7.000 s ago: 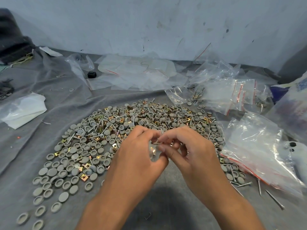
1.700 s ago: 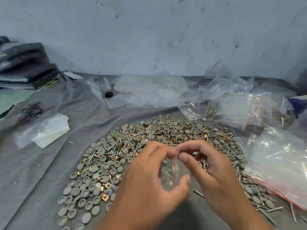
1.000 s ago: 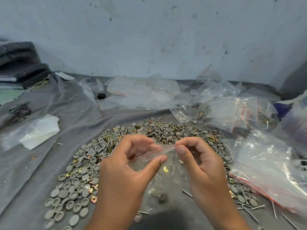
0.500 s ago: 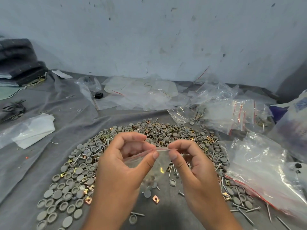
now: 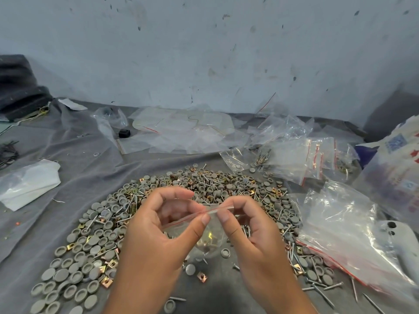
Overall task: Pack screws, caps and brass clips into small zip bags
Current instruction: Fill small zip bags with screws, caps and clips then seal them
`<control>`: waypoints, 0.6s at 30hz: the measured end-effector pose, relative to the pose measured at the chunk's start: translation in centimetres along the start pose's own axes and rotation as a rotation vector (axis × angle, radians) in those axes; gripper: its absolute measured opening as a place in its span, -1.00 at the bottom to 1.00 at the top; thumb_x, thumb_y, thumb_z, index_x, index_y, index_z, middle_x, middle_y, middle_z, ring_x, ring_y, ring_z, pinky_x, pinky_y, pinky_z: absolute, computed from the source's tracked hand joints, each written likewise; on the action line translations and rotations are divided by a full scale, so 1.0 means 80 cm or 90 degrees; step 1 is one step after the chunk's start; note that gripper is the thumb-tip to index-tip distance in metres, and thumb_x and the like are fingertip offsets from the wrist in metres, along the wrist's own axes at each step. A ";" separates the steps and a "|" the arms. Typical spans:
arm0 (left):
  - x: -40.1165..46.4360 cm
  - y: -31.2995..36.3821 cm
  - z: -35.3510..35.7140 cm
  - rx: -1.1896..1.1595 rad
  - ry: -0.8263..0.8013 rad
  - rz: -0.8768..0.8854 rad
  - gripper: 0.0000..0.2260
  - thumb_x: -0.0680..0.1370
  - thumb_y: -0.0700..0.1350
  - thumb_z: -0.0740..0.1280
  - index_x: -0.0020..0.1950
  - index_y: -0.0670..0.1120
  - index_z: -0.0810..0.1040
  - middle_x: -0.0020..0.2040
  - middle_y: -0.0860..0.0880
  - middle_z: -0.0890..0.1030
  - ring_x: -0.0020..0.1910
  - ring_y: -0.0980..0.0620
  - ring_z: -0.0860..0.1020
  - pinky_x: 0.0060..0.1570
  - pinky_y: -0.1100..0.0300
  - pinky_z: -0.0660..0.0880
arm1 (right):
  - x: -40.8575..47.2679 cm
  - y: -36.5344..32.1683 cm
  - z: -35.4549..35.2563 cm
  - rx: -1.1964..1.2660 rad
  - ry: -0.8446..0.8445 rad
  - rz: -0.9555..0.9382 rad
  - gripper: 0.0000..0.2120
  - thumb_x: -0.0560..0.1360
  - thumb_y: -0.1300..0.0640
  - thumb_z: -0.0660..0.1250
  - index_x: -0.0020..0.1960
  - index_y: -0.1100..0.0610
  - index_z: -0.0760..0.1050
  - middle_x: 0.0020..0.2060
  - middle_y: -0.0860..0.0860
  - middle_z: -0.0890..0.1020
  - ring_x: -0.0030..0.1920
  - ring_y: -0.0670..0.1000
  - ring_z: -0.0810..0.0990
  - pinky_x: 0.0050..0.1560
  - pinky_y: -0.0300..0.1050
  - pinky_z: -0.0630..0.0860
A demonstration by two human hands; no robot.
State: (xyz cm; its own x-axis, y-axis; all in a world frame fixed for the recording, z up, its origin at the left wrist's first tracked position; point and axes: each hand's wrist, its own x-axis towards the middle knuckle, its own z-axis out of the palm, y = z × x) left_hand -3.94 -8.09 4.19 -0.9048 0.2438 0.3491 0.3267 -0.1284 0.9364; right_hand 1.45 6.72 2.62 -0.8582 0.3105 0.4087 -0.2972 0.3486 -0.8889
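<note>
Both hands pinching one small zip bag (image 5: 204, 236): left hand (image 5: 158, 241), right hand (image 5: 251, 236). Brass bits glint inside. Uncountable caps pile (image 5: 108, 223) at 9 o'clock.

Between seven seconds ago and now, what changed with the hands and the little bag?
The small zip bag, earlier bunched between the fingers, now hangs open-faced with parts inside; both hands pinch its red-striped top, the left hand and right hand sliding along the seal. The pile of caps and screws and the spare bags stayed put.
</note>
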 end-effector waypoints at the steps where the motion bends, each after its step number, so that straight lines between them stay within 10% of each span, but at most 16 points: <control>1: 0.000 0.000 0.001 -0.002 -0.003 -0.002 -0.67 0.28 -0.03 0.59 -0.02 0.13 0.60 -0.13 -0.04 0.73 -0.12 0.00 0.71 -0.11 0.13 0.59 | 0.000 0.000 0.000 -0.001 0.000 0.001 -0.79 0.54 -0.22 0.27 -0.01 -0.11 0.54 -0.13 -0.11 0.64 -0.07 0.00 0.61 -0.06 -0.15 0.51; 18: -0.001 -0.005 0.004 0.013 -0.015 -0.006 -0.69 0.31 0.01 0.63 -0.11 0.15 0.54 -0.11 -0.06 0.74 -0.07 -0.04 0.72 0.02 -0.03 0.56 | -0.001 -0.003 0.003 0.029 -0.028 0.006 -0.79 0.55 -0.22 0.26 0.02 -0.13 0.56 -0.13 -0.14 0.65 -0.04 -0.07 0.63 -0.07 -0.31 0.47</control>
State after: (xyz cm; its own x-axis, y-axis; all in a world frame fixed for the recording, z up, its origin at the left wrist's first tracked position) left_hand -3.88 -7.78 3.83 -0.9014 0.2672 0.3406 0.3237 -0.1065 0.9401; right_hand 1.52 6.36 2.74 -0.8780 0.2746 0.3920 -0.3070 0.3053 -0.9014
